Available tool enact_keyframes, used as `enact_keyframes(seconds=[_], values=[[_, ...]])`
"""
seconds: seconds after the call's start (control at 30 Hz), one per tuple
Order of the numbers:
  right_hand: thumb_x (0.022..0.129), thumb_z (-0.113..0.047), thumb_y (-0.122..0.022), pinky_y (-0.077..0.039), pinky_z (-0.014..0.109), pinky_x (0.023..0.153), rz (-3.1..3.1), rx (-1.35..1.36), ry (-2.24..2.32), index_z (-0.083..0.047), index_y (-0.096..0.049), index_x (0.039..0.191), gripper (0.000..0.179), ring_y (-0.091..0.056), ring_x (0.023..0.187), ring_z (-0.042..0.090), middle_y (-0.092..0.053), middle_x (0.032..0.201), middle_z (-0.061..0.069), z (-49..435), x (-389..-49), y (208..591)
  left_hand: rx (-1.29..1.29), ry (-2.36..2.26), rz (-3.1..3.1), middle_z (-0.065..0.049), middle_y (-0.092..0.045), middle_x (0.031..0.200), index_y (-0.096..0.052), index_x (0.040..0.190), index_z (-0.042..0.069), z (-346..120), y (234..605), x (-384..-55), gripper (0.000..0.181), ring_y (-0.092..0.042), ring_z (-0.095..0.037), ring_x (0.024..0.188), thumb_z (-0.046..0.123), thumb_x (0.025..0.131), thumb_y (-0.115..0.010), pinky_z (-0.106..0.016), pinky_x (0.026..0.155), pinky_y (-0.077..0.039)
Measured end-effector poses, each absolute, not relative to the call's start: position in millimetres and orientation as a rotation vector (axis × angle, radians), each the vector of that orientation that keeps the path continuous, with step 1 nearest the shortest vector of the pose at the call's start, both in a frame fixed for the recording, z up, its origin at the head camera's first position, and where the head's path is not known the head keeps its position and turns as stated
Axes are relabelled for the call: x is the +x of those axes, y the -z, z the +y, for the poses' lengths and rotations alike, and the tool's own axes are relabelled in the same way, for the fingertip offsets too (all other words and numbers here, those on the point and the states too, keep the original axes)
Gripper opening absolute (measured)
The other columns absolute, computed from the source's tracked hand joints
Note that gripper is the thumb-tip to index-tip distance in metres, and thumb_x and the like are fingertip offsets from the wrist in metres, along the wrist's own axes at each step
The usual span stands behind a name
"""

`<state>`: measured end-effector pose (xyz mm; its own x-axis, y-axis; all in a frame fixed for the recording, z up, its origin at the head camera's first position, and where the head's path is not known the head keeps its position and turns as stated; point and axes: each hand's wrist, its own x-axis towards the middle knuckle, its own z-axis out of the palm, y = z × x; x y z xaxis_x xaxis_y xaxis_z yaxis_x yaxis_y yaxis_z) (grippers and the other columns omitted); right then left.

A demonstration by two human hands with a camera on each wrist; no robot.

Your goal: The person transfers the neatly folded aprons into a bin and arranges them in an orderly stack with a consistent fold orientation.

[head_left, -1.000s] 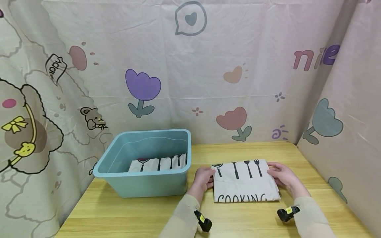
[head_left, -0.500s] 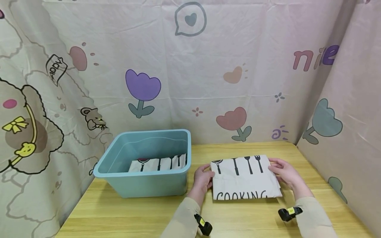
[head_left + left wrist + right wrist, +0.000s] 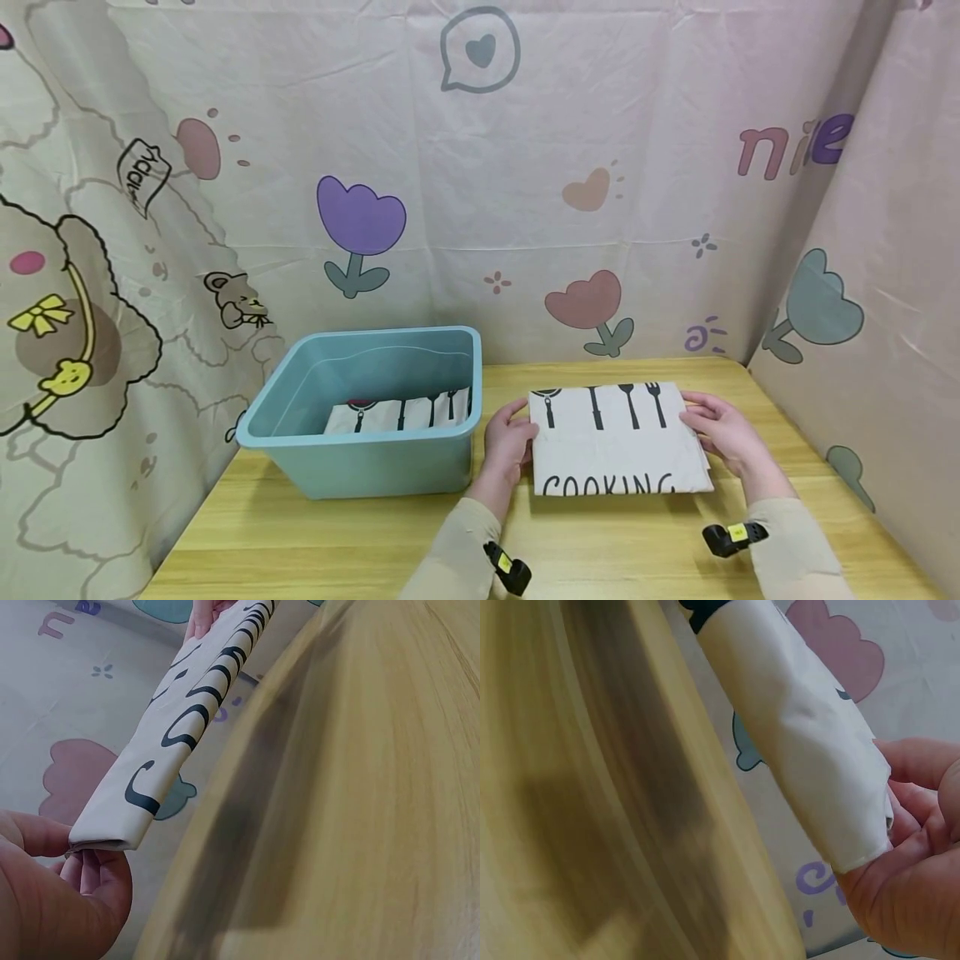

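Observation:
A folded white cloth [image 3: 619, 446], printed with dark utensils and the word COOKING, is held level just above the table. At its left edge my left hand [image 3: 510, 437] pinches it, thumb on top and fingers beneath. My right hand [image 3: 723, 433] grips the opposite edge in the same way. The left wrist view shows the cloth's folded layers [image 3: 112, 825] between the left thumb and fingers. In the right wrist view the cloth's corner [image 3: 832, 802] sits in the right hand's grasp, a shadow on the wood below.
To the left of the hands stands a blue plastic bin [image 3: 360, 467]. Inside it lies another folded cloth [image 3: 397, 415] with a similar print, a bit of red behind it. A printed curtain [image 3: 480, 183] closes off the back and sides of the wooden table [image 3: 600, 554].
Both hands have raised the folded cloth off the table, and it sits slightly higher in the head view. The bin and its contents have stayed put.

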<state>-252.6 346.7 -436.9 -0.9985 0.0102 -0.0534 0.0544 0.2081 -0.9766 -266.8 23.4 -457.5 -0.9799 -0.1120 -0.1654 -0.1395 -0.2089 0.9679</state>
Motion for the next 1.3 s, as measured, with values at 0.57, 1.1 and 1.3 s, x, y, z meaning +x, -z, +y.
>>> enact_keyframes(seconds=[0.57, 1.1, 1.3], values=[[0.098, -0.010, -0.061, -0.055, 0.025, 0.071, 2.337, -0.015, 2.139, -0.023, -0.059, 0.120, 0.025, -0.063, 0.082, 0.005, -0.063, 0.093, -0.013, 352, -244, 420, -0.248, -2.454, 2.010, -0.006, -0.069, 0.104, -0.060, 0.136, 0.012, 26, 430, -256, 0.055, -0.064, -0.021, 0.090, -0.006, 0.085, -0.065, -0.032, 0.070, -0.055], [0.097, 0.001, -0.059, -0.054, 0.022, 0.063, 2.241, -0.244, 2.339, -0.032, -0.067, 0.106, 0.035, -0.064, 0.079, 0.005, -0.068, 0.093, -0.010, 357, -239, 394, -0.112, -2.502, 2.037, -0.004, -0.066, 0.095, -0.064, 0.134, 0.015, 25, 395, -246, 0.051, -0.060, -0.017, 0.085, -0.005, 0.087, -0.067, -0.031, 0.070, -0.055], [0.097, -0.001, -0.060, -0.054, 0.022, 0.063, 2.298, -0.285, 2.310, -0.031, -0.066, 0.109, 0.033, -0.064, 0.080, 0.005, -0.068, 0.095, -0.010, 358, -237, 381, 0.014, -2.511, 2.111, -0.004, -0.068, 0.095, -0.063, 0.134, 0.011, 22, 377, -239, 0.051, -0.061, -0.016, 0.085, -0.005, 0.087, -0.067, -0.029, 0.071, -0.056]])
